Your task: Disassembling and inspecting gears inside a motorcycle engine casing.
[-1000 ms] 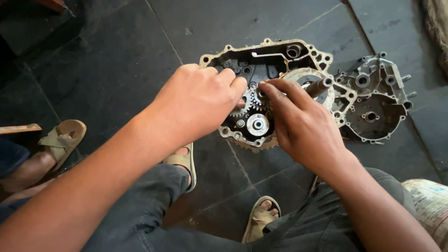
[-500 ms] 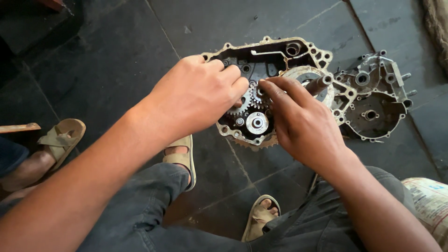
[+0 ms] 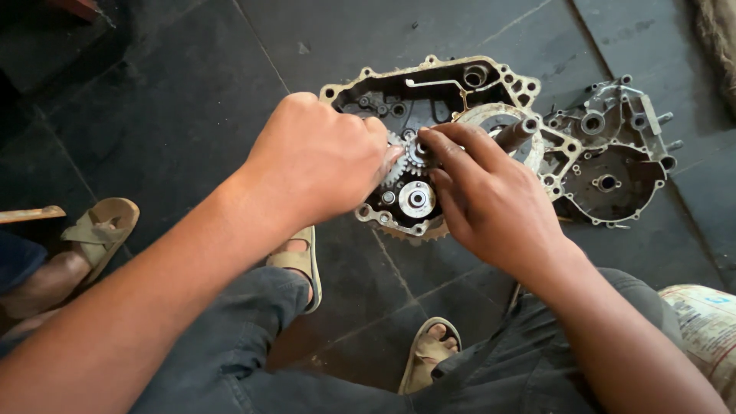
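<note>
You look down on a floor (image 3: 184,100) of dark grey tiles with thin, paler joints. The casing (image 3: 429,84) is dull silver metal, blackened inside and rimmed with tan grime; its gears (image 3: 418,198) show bright steel. The second casing (image 3: 613,153) is a cleaner grey. Your trousers (image 3: 253,353) are charcoal, your sandals (image 3: 303,261) khaki-tan. The sack (image 3: 709,322) is off-white with faint blue print.

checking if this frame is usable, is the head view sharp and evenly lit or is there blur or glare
Head view: sharp on the left hand, right hand and grimy grey metal engine case half; soft daylight, no harsh glare, only a mild sheen on the dark tiled floor; top-left corner falls into deep shadow; slight wide-angle stretch at the edges.
</note>
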